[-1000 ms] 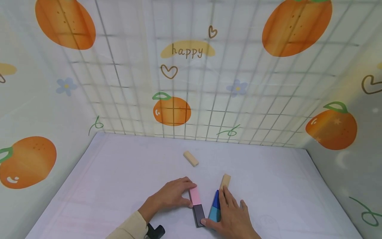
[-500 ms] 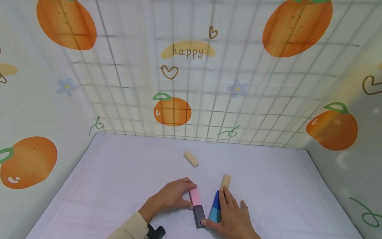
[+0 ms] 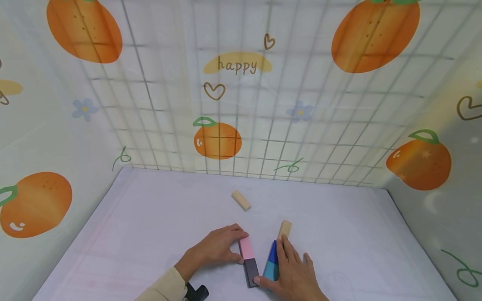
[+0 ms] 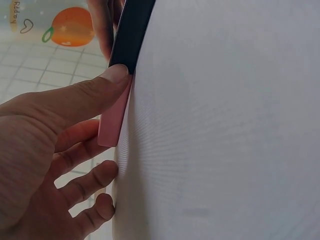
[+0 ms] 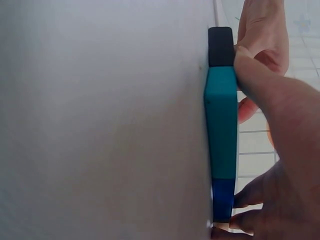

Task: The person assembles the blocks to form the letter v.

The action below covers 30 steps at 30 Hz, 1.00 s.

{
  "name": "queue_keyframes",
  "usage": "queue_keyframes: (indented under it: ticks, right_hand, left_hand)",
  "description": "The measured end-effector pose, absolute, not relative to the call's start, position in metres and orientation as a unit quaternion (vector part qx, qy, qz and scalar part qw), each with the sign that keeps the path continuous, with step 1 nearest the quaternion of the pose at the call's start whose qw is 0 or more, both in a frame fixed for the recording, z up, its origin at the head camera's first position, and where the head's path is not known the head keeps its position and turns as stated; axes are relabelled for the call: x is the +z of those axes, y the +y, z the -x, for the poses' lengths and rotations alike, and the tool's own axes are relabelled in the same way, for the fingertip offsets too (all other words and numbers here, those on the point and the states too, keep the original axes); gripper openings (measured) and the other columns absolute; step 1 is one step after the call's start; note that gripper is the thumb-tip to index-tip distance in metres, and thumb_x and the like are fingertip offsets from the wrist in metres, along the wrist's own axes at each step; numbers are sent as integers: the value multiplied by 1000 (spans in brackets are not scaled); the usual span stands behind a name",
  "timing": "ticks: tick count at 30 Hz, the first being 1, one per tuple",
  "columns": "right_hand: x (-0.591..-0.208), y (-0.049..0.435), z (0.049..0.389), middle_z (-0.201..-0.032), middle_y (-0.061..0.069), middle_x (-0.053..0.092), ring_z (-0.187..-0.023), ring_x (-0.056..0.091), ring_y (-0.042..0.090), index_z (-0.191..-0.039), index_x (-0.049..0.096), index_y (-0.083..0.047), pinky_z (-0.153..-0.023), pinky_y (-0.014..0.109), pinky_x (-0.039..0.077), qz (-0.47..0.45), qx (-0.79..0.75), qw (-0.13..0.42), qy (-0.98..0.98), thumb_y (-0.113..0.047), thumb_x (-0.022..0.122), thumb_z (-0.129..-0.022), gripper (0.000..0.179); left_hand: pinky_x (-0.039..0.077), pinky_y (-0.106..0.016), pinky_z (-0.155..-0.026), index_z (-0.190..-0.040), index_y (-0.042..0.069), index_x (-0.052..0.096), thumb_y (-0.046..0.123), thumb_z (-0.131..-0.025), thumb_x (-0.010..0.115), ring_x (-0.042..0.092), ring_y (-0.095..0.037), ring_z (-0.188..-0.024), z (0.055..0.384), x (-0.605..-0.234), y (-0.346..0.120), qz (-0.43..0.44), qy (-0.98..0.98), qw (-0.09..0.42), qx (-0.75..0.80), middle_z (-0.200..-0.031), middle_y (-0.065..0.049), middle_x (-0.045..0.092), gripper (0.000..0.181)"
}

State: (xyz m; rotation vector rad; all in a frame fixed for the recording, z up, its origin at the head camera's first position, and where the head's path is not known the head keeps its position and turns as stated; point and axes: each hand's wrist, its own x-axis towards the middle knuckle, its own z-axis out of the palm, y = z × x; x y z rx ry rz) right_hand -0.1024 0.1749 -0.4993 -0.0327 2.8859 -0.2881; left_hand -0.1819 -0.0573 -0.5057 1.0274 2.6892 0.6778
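Observation:
A pink block (image 3: 246,248) and a dark grey block (image 3: 251,272) lie end to end on the table. My left hand (image 3: 218,243) pinches the pink one, its thumb near the joint with the dark block and its fingers at the far end. To the right, a dark blue block (image 3: 273,252) and a teal block (image 3: 271,269) form a second slanted row, with a plain wooden block (image 3: 285,229) beyond. My right hand (image 3: 295,269) lies along this row, fingertips by the blue and wooden blocks. Its thumb touches the dark grey block's near end.
Another wooden block (image 3: 241,200) lies farther back on the white table (image 3: 169,200). Fabric printed with oranges (image 3: 217,140) surrounds the table at the back and sides, with a wire grid showing at the back. A black device (image 3: 196,292) sits by the left wrist.

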Motion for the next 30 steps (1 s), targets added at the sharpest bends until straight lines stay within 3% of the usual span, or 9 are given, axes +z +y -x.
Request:
queue_keyframes:
  ticks: [30]
  right_hand:
    - [-502,176,103,-162,26,22,-139,36,50,-157,28,2,-105,78,16,16,-103,119,987,-96,59,-58,143]
  left_hand:
    - [47,-36,-101,-140,20,61,39,-79,86,56,-9,-118,183,-512,-57,-339,906,86,238,-132,7,58,69]
